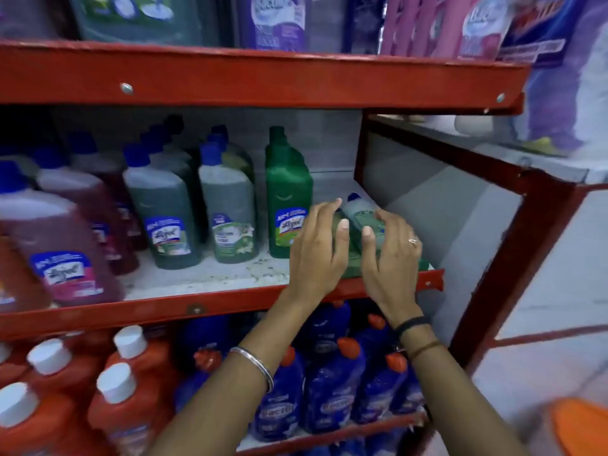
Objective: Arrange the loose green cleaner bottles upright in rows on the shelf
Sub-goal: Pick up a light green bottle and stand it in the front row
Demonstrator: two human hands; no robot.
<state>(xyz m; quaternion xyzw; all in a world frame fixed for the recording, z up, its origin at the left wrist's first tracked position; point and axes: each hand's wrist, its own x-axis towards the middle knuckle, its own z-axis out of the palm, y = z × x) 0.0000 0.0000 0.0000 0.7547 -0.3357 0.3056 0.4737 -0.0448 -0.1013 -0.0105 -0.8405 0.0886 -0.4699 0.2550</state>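
On the middle shelf [204, 278] of a red metal rack, loose green cleaner bottles lie flat at the right end. A pale green bottle with a blue cap [360, 214] rests on top of them, between my hands. My left hand [317, 245] lies on the lying green bottles [352, 261], fingers spread. My right hand [390, 255] curls over the pale bottle's right side. A bright green bottle [288, 192] stands upright just left of my hands. Dark green blue-capped bottles [227, 205] stand in rows further left.
Maroon bottles [62, 238] stand at the shelf's left end. Orange bottles [65, 399] and blue bottles [332, 386] fill the shelf below. The upper shelf beam [263, 77] hangs close above. The rack's red side frame [533, 245] bounds the right.
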